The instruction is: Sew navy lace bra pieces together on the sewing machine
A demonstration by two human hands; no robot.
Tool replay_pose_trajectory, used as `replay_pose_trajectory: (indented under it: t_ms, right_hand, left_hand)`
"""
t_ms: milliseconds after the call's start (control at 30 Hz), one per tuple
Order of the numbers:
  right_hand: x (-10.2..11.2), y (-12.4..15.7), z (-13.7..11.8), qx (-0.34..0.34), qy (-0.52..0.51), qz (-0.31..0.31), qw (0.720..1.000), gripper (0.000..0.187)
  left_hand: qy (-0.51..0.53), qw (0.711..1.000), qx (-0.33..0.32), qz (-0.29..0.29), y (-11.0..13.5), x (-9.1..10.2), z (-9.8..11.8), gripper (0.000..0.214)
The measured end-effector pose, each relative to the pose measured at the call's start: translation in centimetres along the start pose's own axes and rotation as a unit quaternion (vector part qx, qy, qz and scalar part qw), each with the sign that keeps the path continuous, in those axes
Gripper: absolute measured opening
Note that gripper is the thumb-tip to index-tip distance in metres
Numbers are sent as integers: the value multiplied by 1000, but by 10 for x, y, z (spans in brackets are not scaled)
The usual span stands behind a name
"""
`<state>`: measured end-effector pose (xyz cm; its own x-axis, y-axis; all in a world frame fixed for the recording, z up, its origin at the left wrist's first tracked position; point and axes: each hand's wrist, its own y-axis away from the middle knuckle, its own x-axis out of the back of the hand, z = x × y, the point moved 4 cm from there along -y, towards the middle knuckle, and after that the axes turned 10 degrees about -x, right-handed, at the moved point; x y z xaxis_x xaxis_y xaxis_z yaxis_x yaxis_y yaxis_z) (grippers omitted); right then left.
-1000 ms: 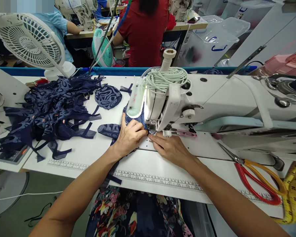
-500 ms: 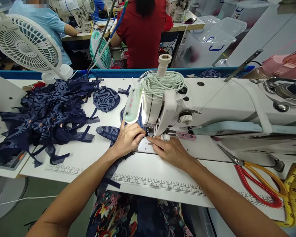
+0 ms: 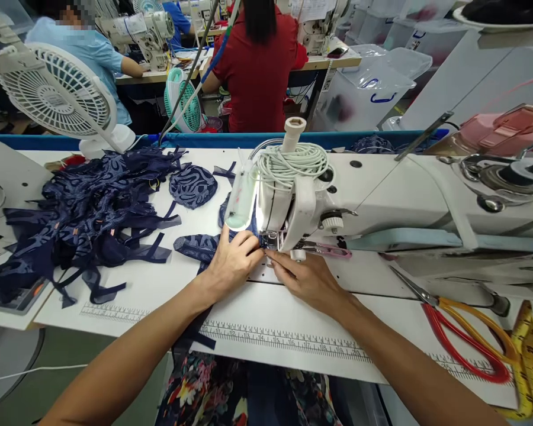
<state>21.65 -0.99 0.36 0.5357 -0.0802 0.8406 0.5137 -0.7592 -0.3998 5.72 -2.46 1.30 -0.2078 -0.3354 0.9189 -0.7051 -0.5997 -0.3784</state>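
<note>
At the needle of a white sewing machine [image 3: 288, 204], both hands work close together. My left hand [image 3: 235, 257] bends over a navy patterned fabric piece [image 3: 198, 245], its fingers closed on the cloth left of the presser foot [image 3: 270, 239]. Part of that piece runs under the hand and hangs off the table's front edge. My right hand [image 3: 313, 281] has its fingers pressed together, fingertips just in front of the foot, almost meeting the left ones. Whatever lies between the right fingertips is too small and hidden to make out.
A heap of navy fabric pieces [image 3: 93, 207] and a round navy cup [image 3: 192, 186] lie left. Scissors [image 3: 462, 331] and a yellow tape measure [image 3: 530, 367] lie right. A pale cord coil [image 3: 293, 163] sits on the machine. A white fan [image 3: 57, 89] stands behind; people work beyond.
The view has shifted slightly, so the table sits a little lower in it. The left fingers look more bent and raised. Both hands remain at the presser foot.
</note>
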Motion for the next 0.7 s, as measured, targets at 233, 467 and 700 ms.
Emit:
replay_pose_trajectory:
  t_ms: [233, 467, 700]
  right_hand:
    - [-2, 1, -6, 34, 85, 29, 995, 31]
    - [-2, -1, -4, 24, 54, 26, 998, 26]
    - [1, 1, -4, 31, 48, 42, 997, 19]
  left_hand:
    - [108, 994, 8, -3, 7, 13, -4, 29]
    - [120, 992, -24, 10, 11, 7, -8, 27]
    - [101, 995, 6, 10, 8, 0, -12, 27]
